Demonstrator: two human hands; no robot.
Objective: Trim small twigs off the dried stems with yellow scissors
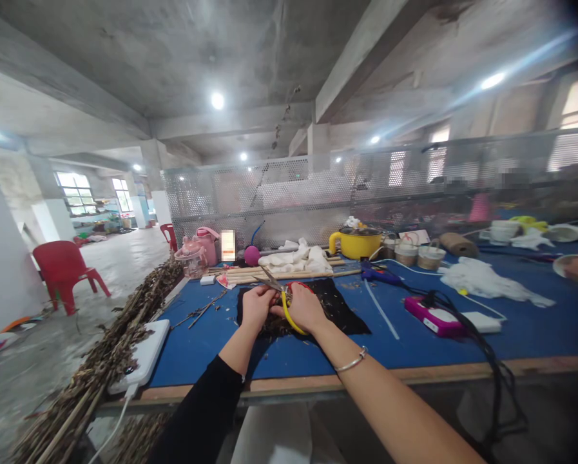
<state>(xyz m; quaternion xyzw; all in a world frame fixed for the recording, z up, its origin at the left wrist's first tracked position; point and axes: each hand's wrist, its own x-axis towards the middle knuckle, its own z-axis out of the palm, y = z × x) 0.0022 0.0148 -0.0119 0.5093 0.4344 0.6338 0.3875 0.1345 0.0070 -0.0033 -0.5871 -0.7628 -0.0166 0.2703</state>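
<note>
Over a black cloth (349, 316) on the blue tabletop, my two hands work close together. In my right hand (308, 308) is a pair of scissors (287, 303) with yellow and red on the handles. Their metal blades point up and to the left, and look spread apart. My left hand (256, 308) is closed just left of the scissors, its fingertips close beside the blades. Whatever it pinches is hidden by the fingers. Small dry brown scraps (269, 330) lie on the cloth under my hands.
Dried stalks (124, 335) lie along the left edge beside a white power bank (146, 354). Light sticks (289, 275), white gloves (298, 258) and a yellow pot (361, 245) stand behind. A glue gun (380, 274), a magenta box (431, 319) and black cables (486, 351) are on the right.
</note>
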